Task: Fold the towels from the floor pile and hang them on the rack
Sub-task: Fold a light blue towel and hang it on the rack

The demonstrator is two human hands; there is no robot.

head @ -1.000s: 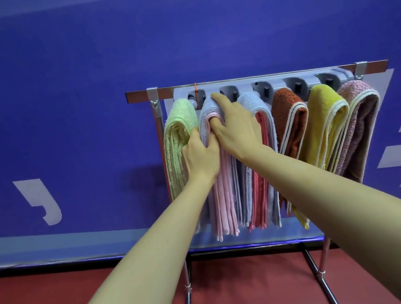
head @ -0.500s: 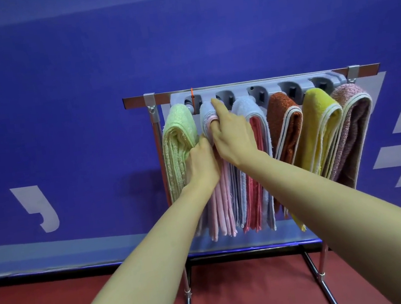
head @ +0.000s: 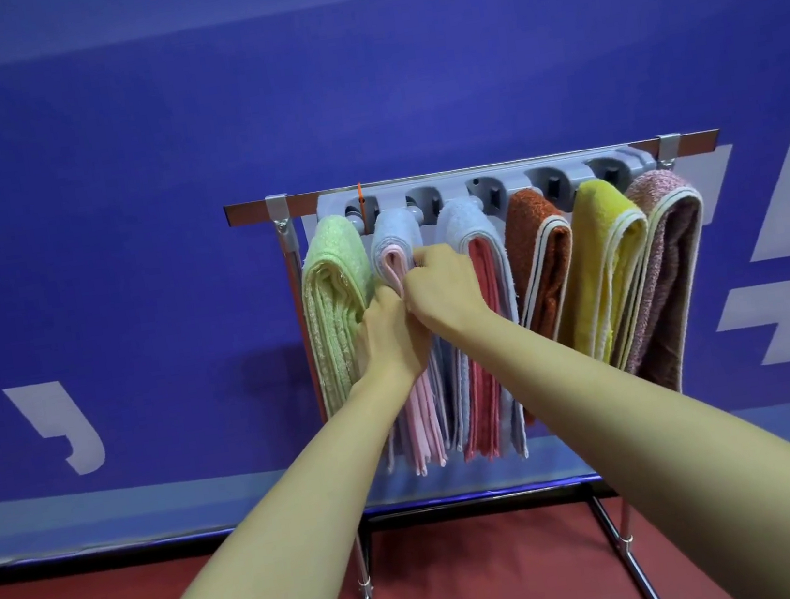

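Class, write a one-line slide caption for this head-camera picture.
Left hand and right hand grip the pink-lined towel, one of six on the rack.

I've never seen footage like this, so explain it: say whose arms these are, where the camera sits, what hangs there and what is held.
No machine here: a person wears one camera on the head, looking forward and down, so both bare arms are theirs. Ahead stands a metal rack with six folded towels hung side by side. Both hands work on the second from the left, the pale blue and pink towel: the right hand pinches its fold near the top, the left hand grips it just below.
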